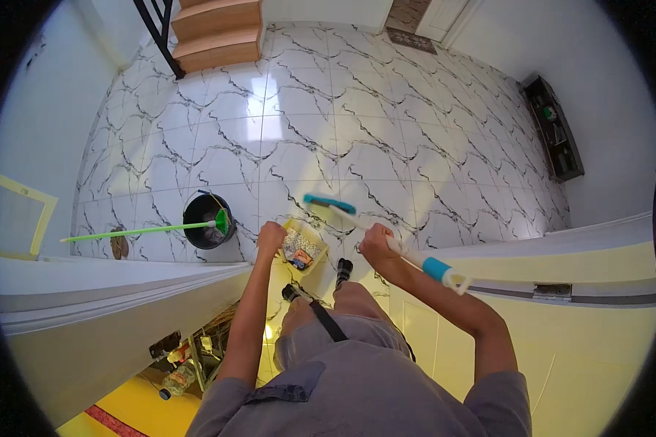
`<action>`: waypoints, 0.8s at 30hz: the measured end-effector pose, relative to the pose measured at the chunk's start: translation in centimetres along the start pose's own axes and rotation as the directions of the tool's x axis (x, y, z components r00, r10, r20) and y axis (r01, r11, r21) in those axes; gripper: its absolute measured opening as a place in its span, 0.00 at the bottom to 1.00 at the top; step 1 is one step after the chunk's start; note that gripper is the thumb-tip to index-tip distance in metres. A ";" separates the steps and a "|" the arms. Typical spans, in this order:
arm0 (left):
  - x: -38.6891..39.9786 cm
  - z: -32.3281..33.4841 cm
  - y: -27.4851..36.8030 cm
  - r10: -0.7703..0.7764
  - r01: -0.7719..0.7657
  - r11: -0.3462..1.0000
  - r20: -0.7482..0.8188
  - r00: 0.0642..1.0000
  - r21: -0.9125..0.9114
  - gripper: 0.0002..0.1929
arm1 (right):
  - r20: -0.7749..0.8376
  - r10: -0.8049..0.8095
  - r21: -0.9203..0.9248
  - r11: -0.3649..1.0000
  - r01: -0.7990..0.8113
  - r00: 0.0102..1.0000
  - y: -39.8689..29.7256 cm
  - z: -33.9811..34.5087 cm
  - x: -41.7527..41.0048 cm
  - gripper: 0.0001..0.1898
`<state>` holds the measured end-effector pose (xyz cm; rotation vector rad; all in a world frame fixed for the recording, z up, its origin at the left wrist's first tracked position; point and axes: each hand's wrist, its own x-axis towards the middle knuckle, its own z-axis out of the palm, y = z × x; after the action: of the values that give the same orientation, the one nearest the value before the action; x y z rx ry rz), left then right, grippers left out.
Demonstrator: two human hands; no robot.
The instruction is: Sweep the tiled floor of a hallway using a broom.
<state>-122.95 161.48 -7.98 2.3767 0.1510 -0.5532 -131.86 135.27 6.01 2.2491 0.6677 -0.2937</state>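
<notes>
My right hand [379, 244] is closed around the white pole of a push broom [411, 254], which has a blue grip sleeve and a hanging loop at its top end. The blue broom head [329, 204] rests on the tiled floor ahead of my feet. My left hand [272, 237] is a fist at the upper left side of a yellow plastic container [321, 252], apparently gripping its edge or handle; the fingers hide the exact hold. Inside the container are speckled bits and an orange-and-dark packet [301, 259].
A black bucket [194, 240] stands left, a green-handled mop [142, 231] leaning in it. Brown slippers [119, 244] lie beside it. Wooden stairs [217, 52], a doormat [411, 41] and a dark wall shelf [553, 131] are farther off. Door panels [470, 328] flank me.
</notes>
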 end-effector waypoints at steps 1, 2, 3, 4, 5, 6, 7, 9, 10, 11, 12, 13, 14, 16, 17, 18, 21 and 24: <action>0.3 -0.1 0.2 0.098 -0.097 0.992 -0.008 0.995 0.083 0.11 | -0.061 -0.018 -0.073 0.997 0.013 0.998 -0.1 -0.9 -0.7 0.05; 0.6 -0.2 0.4 0.099 -0.098 0.992 -0.008 0.995 0.083 0.11 | -0.121 -0.011 -0.177 0.984 -0.010 0.993 0.0 -1.8 -1.4 0.06; 0.9 -0.3 0.5 0.029 -0.029 0.999 0.013 1.000 0.017 0.11 | -0.075 -0.031 -0.168 0.986 0.018 0.997 0.3 -2.5 -1.7 0.06; 1.3 -0.4 0.6 -0.026 0.028 0.998 0.033 0.999 -0.056 0.10 | -0.105 -0.022 -0.081 0.997 0.013 0.994 0.8 -3.2 -2.0 0.06; 1.6 -0.4 0.5 -0.038 0.040 0.998 0.042 0.998 -0.045 0.10 | -0.171 -0.013 0.021 1.000 0.017 0.985 1.3 -3.8 -2.3 0.07; 1.9 -0.4 0.4 0.068 -0.068 0.998 0.011 0.998 -0.011 0.10 | -0.128 0.009 0.133 0.991 0.008 0.992 2.5 -3.8 -2.6 0.07; 2.1 -0.4 0.3 0.174 -0.174 0.984 -0.015 0.985 0.028 0.10 | -0.165 0.122 0.172 0.981 -0.093 0.979 4.2 -3.7 -3.0 0.07; 2.4 -0.2 -0.1 0.121 -0.122 0.992 0.038 0.992 0.017 0.06 | -0.075 0.255 0.386 0.899 -0.208 0.964 8.5 -2.7 -4.2 0.08; 2.3 -0.1 -0.4 0.065 -0.065 0.998 0.089 0.994 0.005 0.04 | 0.031 0.281 0.424 0.865 -0.267 0.959 10.5 -2.3 -5.1 0.08; 2.1 0.0 -0.6 0.061 -0.062 0.998 0.087 0.994 0.002 0.04 | 0.112 0.289 0.415 0.856 -0.309 0.951 12.2 -1.9 -5.9 0.08; 1.8 0.1 -0.9 0.145 -0.151 0.986 0.087 0.986 0.069 0.05 | 0.211 0.280 0.359 0.869 -0.341 0.937 13.6 -1.6 -6.6 0.08; 1.3 0.1 -1.1 0.180 -0.189 0.977 0.088 0.980 0.102 0.05 | 0.237 0.341 0.347 0.845 -0.407 0.910 14.6 -1.5 -7.3 0.07; 0.7 0.0 -1.3 0.216 -0.227 0.964 0.088 0.972 0.136 0.06 | 0.292 0.398 0.295 0.828 -0.478 0.870 15.4 -1.5 -7.8 0.06; -0.7 -0.1 -1.5 -0.027 0.027 0.999 0.003 1.000 -0.033 0.12 | 0.299 0.430 0.263 0.821 -0.507 0.852 16.6 -1.4 -9.0 0.07; -1.3 -0.4 -1.6 -0.023 0.025 0.998 0.036 0.999 -0.054 0.12 | 0.257 0.460 0.238 0.822 -0.517 0.850 17.1 -1.3 -9.4 0.08; -1.8 -0.7 -1.6 -0.008 0.007 0.998 -0.006 1.000 -0.068 0.12 | 0.248 0.454 0.254 0.822 -0.510 0.856 17.3 -1.2 -9.6 0.08; -3.0 -1.0 -1.3 -0.105 0.120 0.986 0.122 0.987 -0.117 0.12 | 0.134 0.523 0.253 0.803 -0.540 0.842 16.7 -0.2 -8.8 0.08; -3.6 -0.4 -0.5 -0.113 0.118 0.988 0.047 0.992 -0.104 0.12 | -0.176 0.504 0.188 0.860 -0.473 0.846 13.4 1.2 -6.0 0.07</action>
<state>-126.18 162.22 -6.50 2.2616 0.2940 -0.6330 -129.55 124.47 15.74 2.5152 0.1584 0.1733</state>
